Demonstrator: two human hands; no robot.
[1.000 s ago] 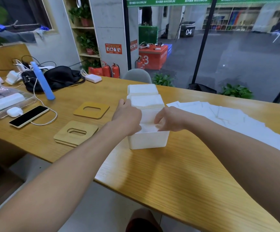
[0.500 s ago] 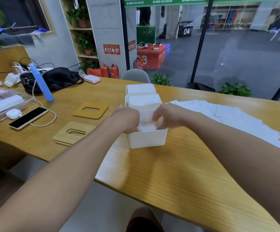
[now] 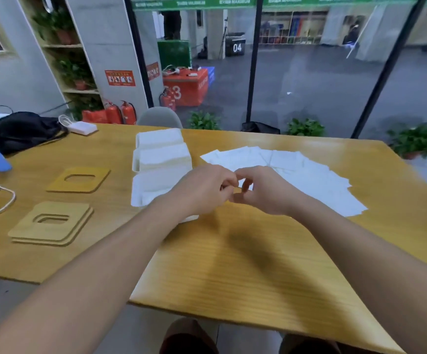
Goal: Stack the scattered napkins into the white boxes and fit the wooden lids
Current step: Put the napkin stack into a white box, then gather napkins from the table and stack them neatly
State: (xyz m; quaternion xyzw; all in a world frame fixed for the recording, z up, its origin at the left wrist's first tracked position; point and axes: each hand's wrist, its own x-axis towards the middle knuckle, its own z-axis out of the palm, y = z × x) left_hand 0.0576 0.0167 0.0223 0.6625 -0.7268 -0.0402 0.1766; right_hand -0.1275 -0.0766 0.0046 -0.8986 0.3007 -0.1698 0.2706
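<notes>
Background crate reads "04"; both hands' fingers curled, grasp unclear.

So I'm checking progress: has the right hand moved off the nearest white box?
Yes. The right hand has left the nearest white box, shifting right toward the scattered napkins.

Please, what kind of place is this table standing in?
Probably a shared workspace or exhibition hall: the yellow wooden table faces a glass wall, beyond which stand numbered booth boxes, and red fire extinguishers stand nearby.
</notes>
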